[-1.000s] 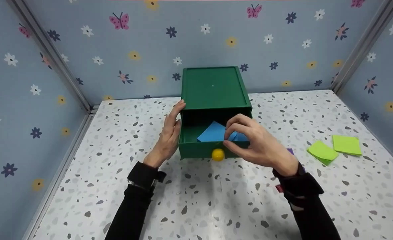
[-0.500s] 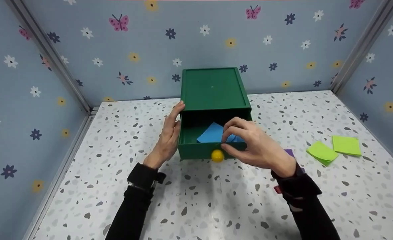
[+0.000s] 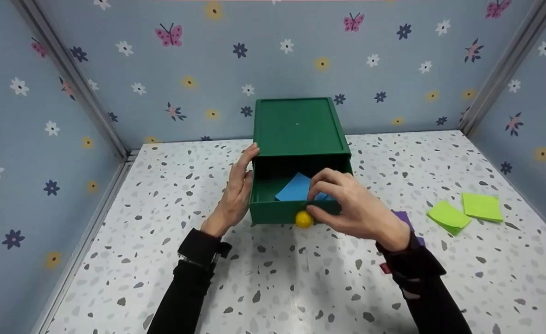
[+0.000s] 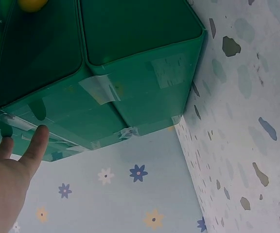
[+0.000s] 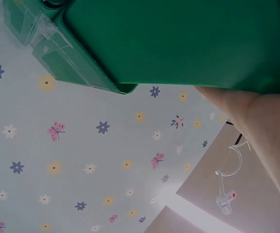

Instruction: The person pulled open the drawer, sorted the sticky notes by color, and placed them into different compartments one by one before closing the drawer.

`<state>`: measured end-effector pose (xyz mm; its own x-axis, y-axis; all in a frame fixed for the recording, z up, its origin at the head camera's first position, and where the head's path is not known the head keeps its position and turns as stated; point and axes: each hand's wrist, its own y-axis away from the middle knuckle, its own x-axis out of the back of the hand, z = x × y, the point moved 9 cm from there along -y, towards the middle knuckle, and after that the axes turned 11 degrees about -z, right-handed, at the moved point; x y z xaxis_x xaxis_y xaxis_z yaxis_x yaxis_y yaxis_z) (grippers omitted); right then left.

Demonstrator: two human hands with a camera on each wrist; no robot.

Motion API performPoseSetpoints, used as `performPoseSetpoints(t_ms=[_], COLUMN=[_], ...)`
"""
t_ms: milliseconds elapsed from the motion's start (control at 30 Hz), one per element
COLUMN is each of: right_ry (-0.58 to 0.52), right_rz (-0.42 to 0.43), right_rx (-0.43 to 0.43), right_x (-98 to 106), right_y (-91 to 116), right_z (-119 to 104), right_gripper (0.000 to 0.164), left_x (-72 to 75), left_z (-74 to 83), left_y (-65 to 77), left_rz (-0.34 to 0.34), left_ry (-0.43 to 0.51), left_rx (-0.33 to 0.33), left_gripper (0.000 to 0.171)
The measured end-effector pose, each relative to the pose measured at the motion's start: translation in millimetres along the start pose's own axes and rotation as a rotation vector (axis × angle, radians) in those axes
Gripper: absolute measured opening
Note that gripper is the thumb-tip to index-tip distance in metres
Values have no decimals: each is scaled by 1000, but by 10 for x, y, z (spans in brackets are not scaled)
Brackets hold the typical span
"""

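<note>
A green drawer cabinet (image 3: pixel 296 127) stands against the back wall, its drawer (image 3: pixel 270 213) pulled partway out. On the drawer's front is a yellow ball-shaped knob (image 3: pixel 304 220). Blue sheets of paper (image 3: pixel 294 188) lie inside, partly covered by fingers. My left hand (image 3: pixel 231 197) rests along the cabinet's left side, fingers extended; two of them touch green plastic in the left wrist view. With curled fingers over the top edge and the thumb outside near the knob, my right hand (image 3: pixel 358 206) grips the drawer front. Green plastic (image 5: pixel 179 43) hides those fingertips in the right wrist view.
Two lime-green sticky notes (image 3: pixel 448 217) lie on the speckled table (image 3: pixel 263 287) at the right. Purple paper (image 3: pixel 403 218) shows partly behind my right wrist. Clear tape (image 4: pixel 101 90) joins the stacked green units. A flowered wall (image 3: pixel 282 65) closes the back.
My right hand has shifted slightly left and its thumb has lowered onto the drawer front beside the knob. More of the purple paper shows. The left hand and the drawer keep their places.
</note>
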<state>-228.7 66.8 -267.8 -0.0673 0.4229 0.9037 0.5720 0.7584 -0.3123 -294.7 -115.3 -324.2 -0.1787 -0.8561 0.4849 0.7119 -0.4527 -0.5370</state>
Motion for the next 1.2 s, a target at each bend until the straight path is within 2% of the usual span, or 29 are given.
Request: performPoseSetpoints(t_ms=[100, 367, 467, 600, 733, 967, 1200], right_ry=[-1, -22, -33, -45, -61, -65, -42], right_rz=[1, -2, 8, 31, 46, 70, 46], right_rx=[-4, -1, 16, 34, 17, 7, -5], right_x=[2, 25, 42, 103, 190, 274, 249], right_y=[6, 17, 30, 68, 119, 159, 145], right_z=[9, 16, 15, 22, 46, 41, 39], right_gripper=[10, 8, 8, 6, 5, 6, 6], left_x=[7, 5, -3, -21, -33, -24, -10], left_z=[103, 159, 106, -87, -236, -230, -203], left_y=[-12, -28, -27, -23, -15, -6, 4], left_rz=[-6, -16, -17, -11, -6, -8, 4], left_ry=[-5, -39, -21, -31, -47, -54, -45], left_rx=[3, 3, 19, 13, -6, -34, 1], left_gripper=[47, 45, 46, 49, 48, 50, 48])
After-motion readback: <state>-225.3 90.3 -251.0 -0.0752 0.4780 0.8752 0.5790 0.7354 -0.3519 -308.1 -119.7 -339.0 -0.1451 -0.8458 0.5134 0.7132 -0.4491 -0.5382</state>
